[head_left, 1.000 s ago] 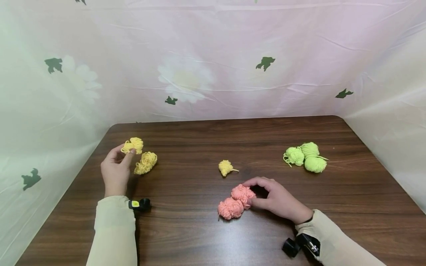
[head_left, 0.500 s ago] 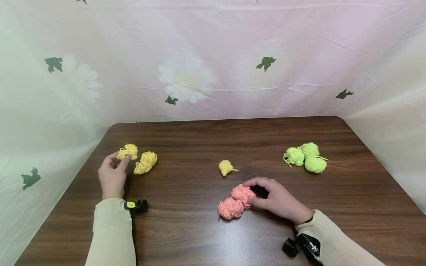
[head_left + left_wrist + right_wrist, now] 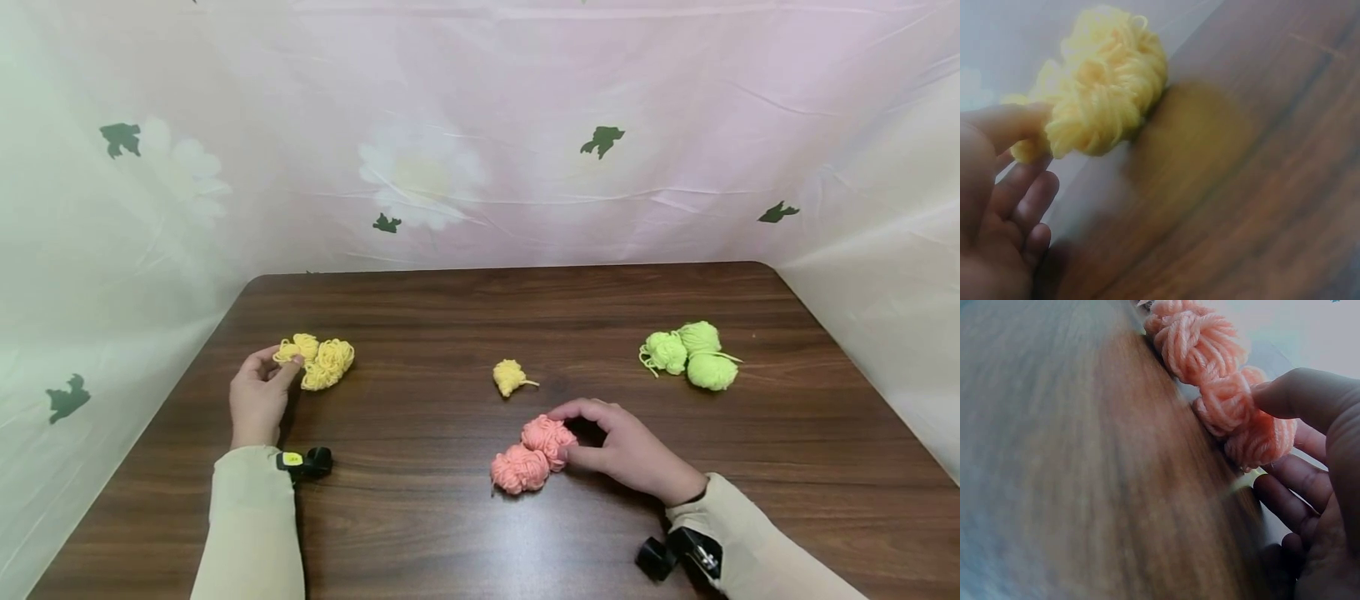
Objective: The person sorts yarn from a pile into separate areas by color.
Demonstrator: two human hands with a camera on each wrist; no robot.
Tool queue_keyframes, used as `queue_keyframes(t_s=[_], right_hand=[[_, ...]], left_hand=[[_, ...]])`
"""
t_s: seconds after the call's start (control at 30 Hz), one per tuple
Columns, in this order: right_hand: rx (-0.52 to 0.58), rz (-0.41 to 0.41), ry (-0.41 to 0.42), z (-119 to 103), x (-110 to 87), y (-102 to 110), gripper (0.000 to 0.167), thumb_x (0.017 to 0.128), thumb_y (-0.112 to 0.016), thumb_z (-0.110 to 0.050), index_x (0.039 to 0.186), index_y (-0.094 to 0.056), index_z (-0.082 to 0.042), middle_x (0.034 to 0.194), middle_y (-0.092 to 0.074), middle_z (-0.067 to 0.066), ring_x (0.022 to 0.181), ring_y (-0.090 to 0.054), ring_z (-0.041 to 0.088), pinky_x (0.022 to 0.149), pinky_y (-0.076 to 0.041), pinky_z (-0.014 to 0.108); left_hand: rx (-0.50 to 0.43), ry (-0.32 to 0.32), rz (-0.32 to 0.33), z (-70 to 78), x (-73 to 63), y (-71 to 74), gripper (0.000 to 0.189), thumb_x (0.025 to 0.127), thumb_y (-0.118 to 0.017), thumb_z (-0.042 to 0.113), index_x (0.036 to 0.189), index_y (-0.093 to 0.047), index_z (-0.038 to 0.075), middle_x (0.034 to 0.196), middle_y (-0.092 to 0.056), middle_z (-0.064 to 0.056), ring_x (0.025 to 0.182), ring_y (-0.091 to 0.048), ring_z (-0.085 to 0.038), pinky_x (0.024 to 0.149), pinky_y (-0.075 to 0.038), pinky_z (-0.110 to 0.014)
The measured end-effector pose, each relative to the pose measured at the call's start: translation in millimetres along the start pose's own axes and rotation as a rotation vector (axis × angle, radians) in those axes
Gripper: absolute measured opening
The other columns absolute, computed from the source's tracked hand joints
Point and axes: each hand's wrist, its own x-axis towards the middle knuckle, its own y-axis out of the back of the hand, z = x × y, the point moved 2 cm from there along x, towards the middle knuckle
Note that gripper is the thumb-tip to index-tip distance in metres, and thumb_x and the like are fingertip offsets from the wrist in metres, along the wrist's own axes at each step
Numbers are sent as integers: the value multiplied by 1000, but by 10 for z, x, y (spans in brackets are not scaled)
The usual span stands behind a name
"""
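Observation:
At the left of the table, my left hand (image 3: 257,400) pinches a small loose ball of yellow yarn (image 3: 304,342) between thumb and fingers. It touches or nearly touches a larger yellow yarn ball (image 3: 330,364) on its right. In the left wrist view the larger ball (image 3: 1110,87) hides much of the pinched one. My right hand (image 3: 630,450) holds a pink yarn ball (image 3: 546,435) near the middle, thumb on one side and fingers on the other. A second pink yarn ball (image 3: 519,469) lies against it, nearer to me.
A smaller yellow yarn ball (image 3: 509,378) with a short tail lies alone beyond the pink pair. Three lime-green yarn balls (image 3: 699,337) sit together at the right on the brown wooden table (image 3: 420,317). Flower-printed cloth (image 3: 480,125) surrounds the table's back and sides.
My left hand has lowered the pinched yellow yarn, first down and left, then right against or close beside the larger yellow ball. The right hand and pink yarn have stayed still.

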Motion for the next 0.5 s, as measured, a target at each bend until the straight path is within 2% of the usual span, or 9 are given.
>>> queue_keyframes(t_s=[0.17, 0.37, 0.5], right_hand=[[7, -5, -4, 10, 4, -2, 35, 86, -80, -28, 119, -68, -31, 117, -68, -15, 111, -61, 12, 96, -47, 39], [-4, -3, -18, -4, -1, 1, 35, 87, -80, -30, 119, -68, -31, 118, -68, -15, 111, -61, 13, 96, -47, 41], [-3, -3, -19, -3, -2, 0, 34, 87, -80, -30, 119, -68, -31, 118, -68, -15, 111, -61, 14, 96, -47, 41]], left_hand=[[71, -7, -24, -3, -7, -10, 55, 96, -66, 41, 142, -54, 13, 134, -58, -6, 109, -51, -12, 82, -45, -19], [107, -7, -51, -17, -2, -17, 59, 96, -65, 45, 144, -53, 14, 135, -56, -6, 115, -50, -16, 86, -46, -24], [113, -16, -53, -4, 0, -21, 57, 96, -65, 42, 144, -53, 14, 136, -56, -6, 114, -51, -15, 84, -46, -23]])
